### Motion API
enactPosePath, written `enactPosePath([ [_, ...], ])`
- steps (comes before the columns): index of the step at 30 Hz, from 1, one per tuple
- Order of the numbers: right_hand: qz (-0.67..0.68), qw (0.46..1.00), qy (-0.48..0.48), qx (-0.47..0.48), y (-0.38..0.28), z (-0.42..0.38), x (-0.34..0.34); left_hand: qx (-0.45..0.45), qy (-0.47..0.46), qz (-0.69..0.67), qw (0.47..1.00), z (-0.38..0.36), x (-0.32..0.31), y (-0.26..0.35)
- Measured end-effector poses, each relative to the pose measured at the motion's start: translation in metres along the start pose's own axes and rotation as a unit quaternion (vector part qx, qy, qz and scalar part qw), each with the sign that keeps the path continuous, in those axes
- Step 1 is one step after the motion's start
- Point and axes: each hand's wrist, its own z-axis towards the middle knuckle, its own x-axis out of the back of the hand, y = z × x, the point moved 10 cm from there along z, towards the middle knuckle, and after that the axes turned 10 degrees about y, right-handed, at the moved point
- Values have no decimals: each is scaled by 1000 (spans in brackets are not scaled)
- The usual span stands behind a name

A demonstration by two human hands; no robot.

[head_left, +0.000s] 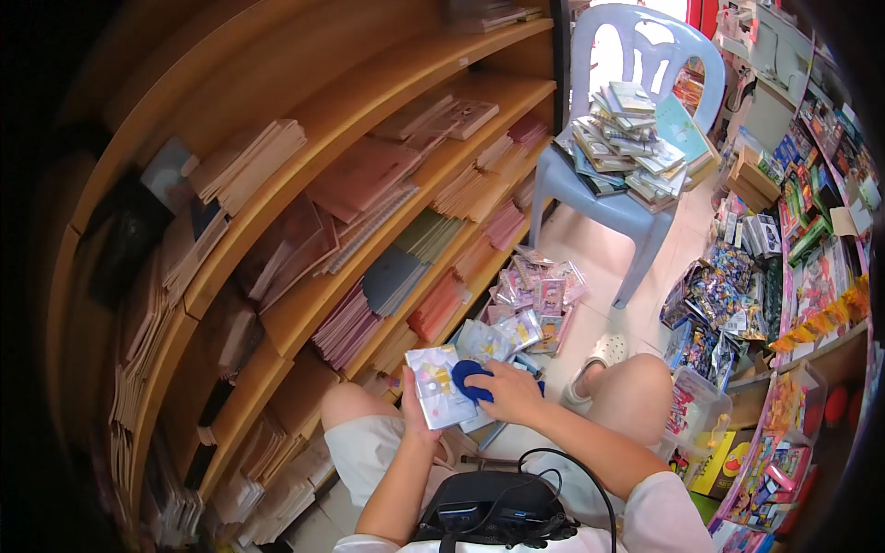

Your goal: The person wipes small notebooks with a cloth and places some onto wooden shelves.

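Note:
My left hand grips a small notebook by its left edge; its pale cover has yellow and white pictures. Against the right side of that cover, my right hand presses a bunched dark blue cloth, fingers closed on it. Just beyond my hands, more small plastic-wrapped notebooks lie on the floor. Further off is a heap of pink packaged booklets.
Wooden shelves with stacked notebooks and paper rise on the left. A blue plastic chair ahead bears a pile of small books. To the right are packaged goods, a clear plastic bin and crowded display racks.

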Motion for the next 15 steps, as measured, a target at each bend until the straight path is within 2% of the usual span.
enactPosePath([
  [1,-10,1000,9,-4,-1,1,4,-8,1,-6,1000,-1,-2,7],
  [4,68,987,76,-124,9,-2,25,10,-33,7,999,-14,-19,7],
  [7,131,985,112,-11,-14,2,31,46,-34,34,998,-10,-18,-16],
  [8,121,984,116,55,-23,1,24,50,-13,85,995,-8,-13,-28],
  [9,105,989,94,51,-24,0,14,47,46,167,984,-10,-1,-41],
  [15,-8,980,188,-71,6,8,33,171,12,163,972,-21,-2,-68],
])
